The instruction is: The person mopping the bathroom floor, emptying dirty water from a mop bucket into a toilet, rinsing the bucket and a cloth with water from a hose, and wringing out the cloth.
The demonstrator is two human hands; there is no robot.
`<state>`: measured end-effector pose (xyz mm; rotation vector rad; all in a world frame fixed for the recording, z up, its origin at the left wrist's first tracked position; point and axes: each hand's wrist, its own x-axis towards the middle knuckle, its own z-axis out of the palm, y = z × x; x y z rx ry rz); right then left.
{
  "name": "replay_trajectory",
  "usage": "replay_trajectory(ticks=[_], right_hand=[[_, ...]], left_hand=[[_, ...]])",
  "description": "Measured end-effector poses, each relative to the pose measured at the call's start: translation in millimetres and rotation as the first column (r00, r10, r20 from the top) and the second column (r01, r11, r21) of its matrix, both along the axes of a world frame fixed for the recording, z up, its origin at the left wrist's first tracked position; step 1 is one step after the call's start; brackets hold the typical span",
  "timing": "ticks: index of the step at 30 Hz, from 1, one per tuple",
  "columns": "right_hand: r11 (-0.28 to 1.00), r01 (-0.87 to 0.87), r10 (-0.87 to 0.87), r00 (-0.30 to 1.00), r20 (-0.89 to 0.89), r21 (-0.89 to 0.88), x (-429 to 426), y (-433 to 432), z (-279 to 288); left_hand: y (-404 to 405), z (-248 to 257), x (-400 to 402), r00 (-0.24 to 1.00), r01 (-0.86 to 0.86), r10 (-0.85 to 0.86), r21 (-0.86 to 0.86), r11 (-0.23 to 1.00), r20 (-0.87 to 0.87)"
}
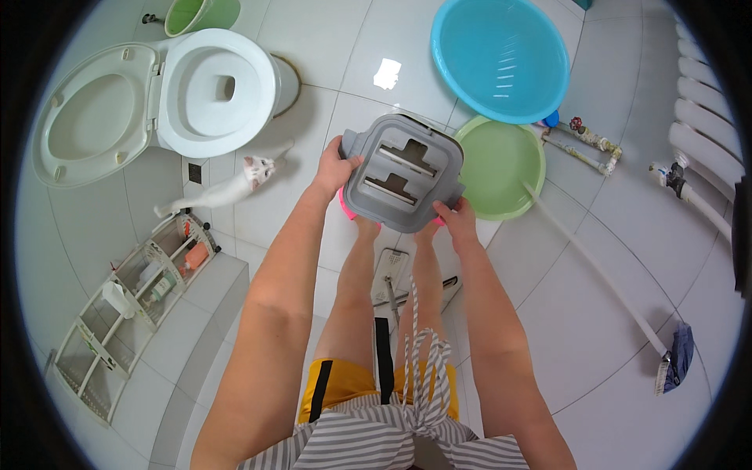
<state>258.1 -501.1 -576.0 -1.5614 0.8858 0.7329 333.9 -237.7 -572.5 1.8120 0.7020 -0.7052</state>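
Note:
Both my hands grip a grey plastic flat-mop bucket (376, 161) in front of my legs. Its top, facing me, has two slots edged with pale strips. My left hand (336, 167) clasps the handle tab at its upper left. At the lower right, my right hand (458, 222) has its thumb on top of the rim and its fingers around the tab. A flat mop (390, 270) with a perforated white plate stands on the floor between my legs. Pink slippers (346, 204) are partly hidden under the bucket.
A white cat (235, 185) is on the left by the open toilet (217, 94). A blue basin (499, 59) overlaps a green basin (499, 170) on the right, beside pipes (587, 150). A long-handled brush (611, 311) leans there. A white rack (135, 305) holds bottles.

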Motion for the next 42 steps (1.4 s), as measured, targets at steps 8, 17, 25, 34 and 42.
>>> replay_trajectory(ticks=[8, 17, 25, 34, 42], right_hand=[[0.997, 0.060, -0.057, 0.997, 0.051, -0.056, -3.7, 1.8, -3.0], [1.000, 0.006, -0.006, 1.000, 0.005, -0.020, -1.7, -1.6, 4.6], [0.990, -0.074, 0.079, 0.996, 0.037, -0.124, -7.8, -3.3, -0.6], [0.998, 0.062, -0.061, 0.976, 0.207, 0.005, -9.3, -2.2, -24.3], [0.885, -0.096, 0.217, 0.951, 0.222, -0.455, -3.8, 33.8, -0.3]], left_hand=[[-3.9, -1.4, 0.5, 0.998, -0.050, 0.053, -0.111, 0.993, 0.029], [-9.5, 2.6, -1.2, 0.998, -0.042, 0.049, -0.142, 0.989, 0.047], [-6.2, 1.5, -16.5, 0.999, -0.031, 0.031, -0.004, 1.000, -0.013], [-9.6, -19.1, -26.2, 0.942, 0.201, -0.252, 0.229, 0.952, 0.223], [-25.7, -12.0, -34.8, 0.974, 0.154, -0.205, 0.378, 0.913, 0.099]])
